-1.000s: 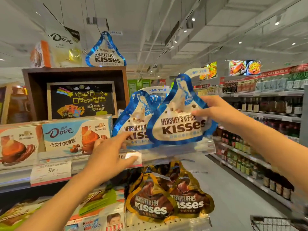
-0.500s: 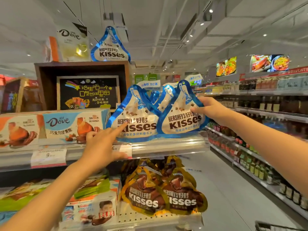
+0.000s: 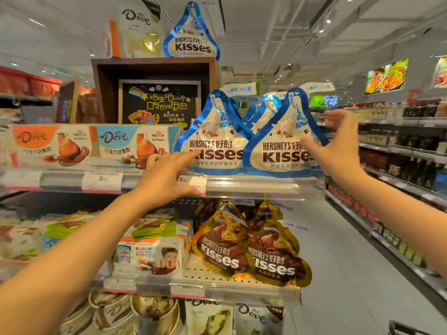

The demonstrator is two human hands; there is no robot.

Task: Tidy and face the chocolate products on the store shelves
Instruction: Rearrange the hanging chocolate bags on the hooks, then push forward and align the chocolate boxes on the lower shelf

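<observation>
Two blue-and-white teardrop foil Kisses bags stand upright on upper shelf (image 3: pixel 254 187), labels forward. Left hand (image 3: pixel 164 177), fingers extended, steadies left bag (image 3: pixel 215 141); right hand (image 3: pixel 338 146), fingers spread open, squares right bag (image 3: pixel 280 151).

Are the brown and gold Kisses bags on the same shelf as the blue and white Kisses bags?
No, the brown and gold Kisses bags stand on the shelf below the one with the blue and white Kisses bags.

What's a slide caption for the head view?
Both hands, left and right, straighten two blue Kisses bags on the shelf.
</observation>
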